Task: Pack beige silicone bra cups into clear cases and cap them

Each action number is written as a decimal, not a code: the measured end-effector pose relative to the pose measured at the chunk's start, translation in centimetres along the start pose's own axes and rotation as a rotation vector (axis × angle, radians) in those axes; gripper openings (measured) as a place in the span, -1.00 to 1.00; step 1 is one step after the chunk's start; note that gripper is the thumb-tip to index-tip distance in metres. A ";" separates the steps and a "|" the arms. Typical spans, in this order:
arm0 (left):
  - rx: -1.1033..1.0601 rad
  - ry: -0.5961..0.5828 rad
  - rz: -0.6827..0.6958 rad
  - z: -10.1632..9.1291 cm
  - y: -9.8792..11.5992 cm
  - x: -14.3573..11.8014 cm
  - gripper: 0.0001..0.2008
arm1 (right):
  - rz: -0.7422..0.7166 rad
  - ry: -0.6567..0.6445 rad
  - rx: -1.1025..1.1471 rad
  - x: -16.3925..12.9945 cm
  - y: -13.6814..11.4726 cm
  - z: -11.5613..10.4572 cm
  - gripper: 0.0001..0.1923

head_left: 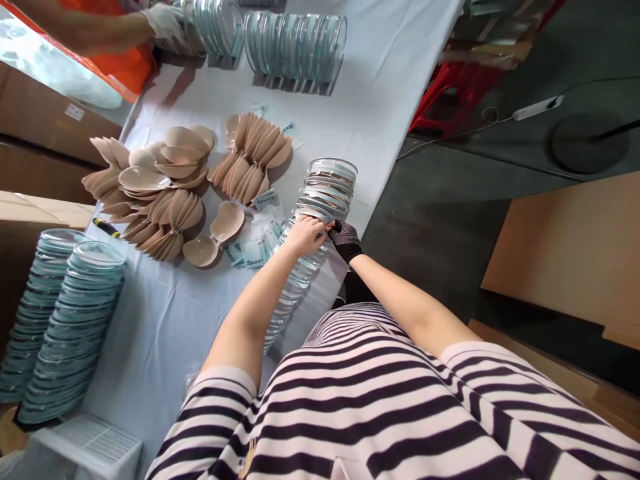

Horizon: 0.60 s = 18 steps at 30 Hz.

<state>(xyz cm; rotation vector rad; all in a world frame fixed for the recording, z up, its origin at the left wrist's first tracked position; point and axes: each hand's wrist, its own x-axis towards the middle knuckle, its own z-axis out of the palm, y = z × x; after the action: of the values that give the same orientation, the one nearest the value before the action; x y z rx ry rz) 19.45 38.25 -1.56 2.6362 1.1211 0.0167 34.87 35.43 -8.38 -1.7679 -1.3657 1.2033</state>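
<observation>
At the far left, two tall leaning stacks of clear round lids (pixel 60 320) are banked against each other beside the tabletop (pixel 165 320), apparently so that they are kept within reach without sliding apart. Further right, beige cups (pixel 160 193) are fanned in nested groups on the white cloth, and small printed packets (pixel 253 247) are heaped just beside them, near the row being worked. That row of clear round cases (pixel 320 200) is laid on edge along the right margin of the tabletop, each case leaning on the next. The left hand (pixel 306 235), bare, is curled over the top of the row with its fingers closed on a case rim, the forearm stretched forward. The right hand (pixel 344 239), in a dark mesh glove, is pressed to the same spot from the right; whether it grips cannot be told. At the top, a co-worker's gloved hand (pixel 163 21) rests on another row of cases (pixel 295 43).
</observation>
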 end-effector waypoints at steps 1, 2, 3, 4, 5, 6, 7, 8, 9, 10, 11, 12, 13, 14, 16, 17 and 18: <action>0.010 -0.002 -0.001 0.0 0.0 0.0 -0.85 | 0.020 0.014 -0.035 -0.1 -0.4 0.1 -0.83; 0.024 0.005 -0.003 -0.1 0.1 0.0 -0.85 | 0.029 0.010 -0.067 -0.1 -0.7 0.1 -0.81; 0.036 0.019 -0.005 -0.1 0.2 -0.1 -0.85 | 0.028 -0.012 -0.097 -0.1 -0.9 0.0 -0.78; 0.047 0.038 -0.014 -0.1 0.2 -0.1 -0.85 | 0.014 -0.050 -0.127 -0.1 -0.9 -0.3 -0.75; 0.054 0.058 -0.033 -0.2 0.3 -0.2 -0.84 | -0.015 -0.102 -0.156 0.0 -0.8 -0.6 -0.71; 0.055 0.074 -0.058 -0.2 0.3 -0.3 -0.84 | -0.053 -0.161 -0.183 0.1 -0.7 -1.1 -0.68; 0.050 0.084 -0.088 -0.2 0.4 -0.4 -0.83 | -0.090 -0.220 -0.204 0.2 -0.5 -1.5 -0.66; 0.041 0.096 -0.125 -0.2 0.4 -0.4 -0.81 | -0.123 -0.281 -0.217 0.4 -0.3 -2.0 -0.67; 0.032 0.113 -0.166 -0.2 0.4 -0.5 -0.78 | -0.143 -0.336 -0.221 0.4 -0.2 -2.3 -0.68; 0.023 0.136 -0.210 -0.2 0.3 -0.6 -0.75 | -0.146 -0.372 -0.224 0.4 -0.1 -2.6 -0.70; 0.015 0.165 -0.252 -0.2 0.3 -0.6 -0.72 | -0.139 -0.382 -0.234 0.3 -0.2 -2.8 -0.71; 0.006 0.192 -0.285 -0.2 0.3 -0.7 -0.69 | -0.133 -0.365 -0.258 0.0 -0.3 -2.9 -0.71; -0.006 0.215 -0.309 -0.2 0.2 -0.7 -0.67 | -0.139 -0.319 -0.293 -0.3 -0.6 -3.0 -0.70; -0.022 0.227 -0.321 -0.2 0.2 -0.6 -0.66 | -0.166 -0.244 -0.332 -0.6 -0.9 -3.0 -0.70; -0.063 0.224 -0.319 -0.2 0.3 -0.4 -0.65 | -0.279 -0.062 -0.391 -1.1 -1.6 -2.9 -0.69; -0.078 0.217 -0.319 -0.1 0.3 -0.2 -0.65 | -0.349 0.008 -0.401 -1.2 -2.0 -2.9 -0.66; -0.086 0.212 -0.326 -0.1 0.4 0.1 -0.66 | -0.414 0.047 -0.401 -1.2 -2.2 -2.8 -0.61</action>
<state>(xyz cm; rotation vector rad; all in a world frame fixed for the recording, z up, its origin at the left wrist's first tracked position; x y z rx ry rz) 19.78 38.03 -1.38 2.3888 1.5700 0.2773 36.43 35.17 -4.95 -1.6324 -1.9275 0.6946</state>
